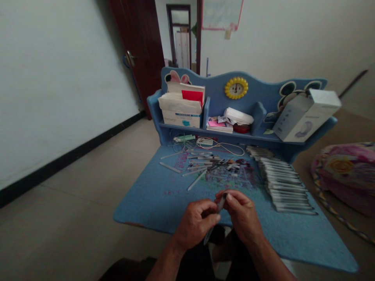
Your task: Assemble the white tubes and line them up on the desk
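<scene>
My left hand [197,222] is closed around the pale barrel of a pen [220,203], just above the front edge of the blue desk [152,199]. The fingers of my right hand [243,214] pinch the dark upper end of the same pen. It is held tilted, its lower end pointing down toward my lap. Whether the dark end is a separate cap I cannot tell. Beyond my hands lies a loose heap of pen parts [205,162], pale tubes and small dark pieces. To the right, several pens [287,187] lie side by side in a long row.
A shelf at the back of the desk carries a mask box [181,117], papers [219,125] and a tilted white box [307,117]. A cord [231,147] lies below it. A pink floral cloth bundle [345,171] sits at the right; a dark red door [140,47] stands back left.
</scene>
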`<state>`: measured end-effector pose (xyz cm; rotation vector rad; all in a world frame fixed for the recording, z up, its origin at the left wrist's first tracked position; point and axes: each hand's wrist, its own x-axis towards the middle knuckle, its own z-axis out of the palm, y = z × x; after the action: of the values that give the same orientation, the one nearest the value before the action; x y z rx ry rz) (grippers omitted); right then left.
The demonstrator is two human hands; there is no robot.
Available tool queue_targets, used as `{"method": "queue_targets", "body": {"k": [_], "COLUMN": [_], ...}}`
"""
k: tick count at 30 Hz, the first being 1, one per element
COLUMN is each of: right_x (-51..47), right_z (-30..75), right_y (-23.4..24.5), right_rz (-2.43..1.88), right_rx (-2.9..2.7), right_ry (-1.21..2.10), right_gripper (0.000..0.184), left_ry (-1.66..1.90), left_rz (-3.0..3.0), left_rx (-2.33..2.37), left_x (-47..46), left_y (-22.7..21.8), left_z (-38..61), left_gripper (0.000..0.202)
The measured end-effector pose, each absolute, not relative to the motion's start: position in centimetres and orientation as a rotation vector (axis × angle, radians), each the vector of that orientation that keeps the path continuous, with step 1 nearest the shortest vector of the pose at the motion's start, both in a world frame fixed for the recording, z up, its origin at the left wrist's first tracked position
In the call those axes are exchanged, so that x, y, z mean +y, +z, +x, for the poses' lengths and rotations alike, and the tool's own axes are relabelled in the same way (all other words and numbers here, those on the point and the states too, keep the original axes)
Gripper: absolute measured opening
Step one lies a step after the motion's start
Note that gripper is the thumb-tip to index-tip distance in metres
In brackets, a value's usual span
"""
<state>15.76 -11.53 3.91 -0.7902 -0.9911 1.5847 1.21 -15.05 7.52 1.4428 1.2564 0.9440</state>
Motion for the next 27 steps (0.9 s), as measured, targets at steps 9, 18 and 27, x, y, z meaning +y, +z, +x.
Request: {"method": "queue_targets", "body": {"k": [9, 18, 27], "right_x": [-9.6, -9.7, -9.9], "right_z": [19.7, 20.6, 20.9], "right_y": [6.8, 7.4, 5.0], "right_rz": [-0.849, -0.942, -1.068], "right_rx": [-1.909, -2.157, -2.236], "right_ry": [1.245, 1.234, 1.298], "right_gripper": [0.015, 0.013, 0.037], "left_ry": [0.794, 0.623, 0.546], "left_rz": [1.577, 1.682, 1.8], "left_rx": [1.234, 1.275, 1.33], "left_x": [-15.2, -15.2, -15.4], "left_y": [7.7, 7.3, 6.6], "left_z": [0.5, 0.6, 1.3], "left_gripper": [0.004, 0.006, 0.013]}}
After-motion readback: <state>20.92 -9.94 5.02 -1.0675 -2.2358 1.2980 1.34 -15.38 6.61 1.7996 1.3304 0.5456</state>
